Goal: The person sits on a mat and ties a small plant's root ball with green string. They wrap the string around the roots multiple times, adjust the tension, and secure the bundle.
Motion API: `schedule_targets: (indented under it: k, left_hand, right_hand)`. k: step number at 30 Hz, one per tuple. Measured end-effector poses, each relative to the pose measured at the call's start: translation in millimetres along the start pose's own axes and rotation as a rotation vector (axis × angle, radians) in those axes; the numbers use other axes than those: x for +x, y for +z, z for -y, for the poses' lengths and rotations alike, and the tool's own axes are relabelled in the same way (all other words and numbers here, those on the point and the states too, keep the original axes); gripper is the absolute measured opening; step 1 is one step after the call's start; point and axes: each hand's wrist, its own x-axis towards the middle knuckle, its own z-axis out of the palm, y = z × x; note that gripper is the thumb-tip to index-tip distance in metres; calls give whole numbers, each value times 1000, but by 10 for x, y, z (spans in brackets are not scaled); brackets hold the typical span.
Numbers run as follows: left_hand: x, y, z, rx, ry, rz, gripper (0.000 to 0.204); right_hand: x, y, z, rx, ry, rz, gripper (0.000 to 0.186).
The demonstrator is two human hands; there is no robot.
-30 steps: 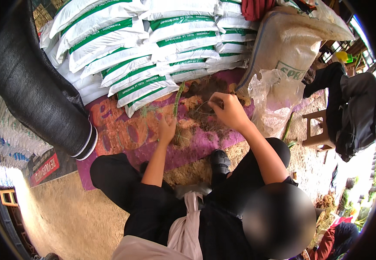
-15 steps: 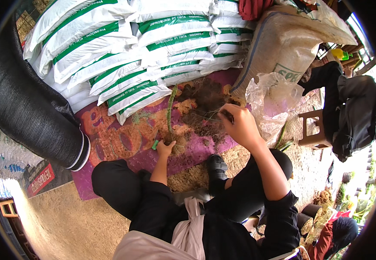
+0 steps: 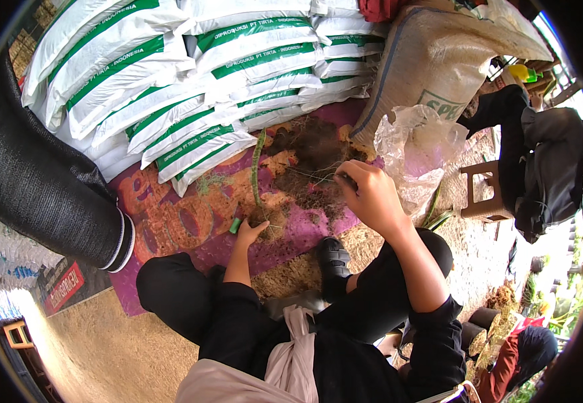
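My left hand (image 3: 250, 232) is closed round the near side of a brown, fibrous root ball (image 3: 271, 218), low over the mat. A long, narrow green leaf (image 3: 256, 161) stretches away from that ball. A small green object (image 3: 236, 225) shows at the left edge of this hand; its kind is unclear. My right hand (image 3: 371, 195) is raised to the right, thumb and fingers pinched on a thin, pale string (image 3: 322, 178). Beyond it, a heap of dark soil and root fibres (image 3: 315, 151) lies on the purple and orange printed mat (image 3: 170, 215).
White-and-green sacks (image 3: 251, 50) are stacked at the back. A large woven sack (image 3: 426, 64) and clear plastic bag (image 3: 416, 151) stand right, near a brown stool (image 3: 483, 191) and a person in dark clothes (image 3: 550, 161). A black rolled sheet (image 3: 43, 161) leans at left.
The view has shifted slightly, so the sacks and mat sit further left. My right hand stays raised with the string, and my left hand keeps to the root ball.
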Motion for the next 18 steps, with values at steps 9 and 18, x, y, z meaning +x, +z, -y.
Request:
schedule_targets:
  k: [9, 18]
  left_hand:
    - [-153, 203, -137, 135, 79, -30, 125]
    - [-645, 251, -422, 47, 150, 37, 109]
  right_hand:
    - [-16, -26, -69, -87, -49, 6, 9]
    - [30, -134, -114, -132, -62, -126, 7]
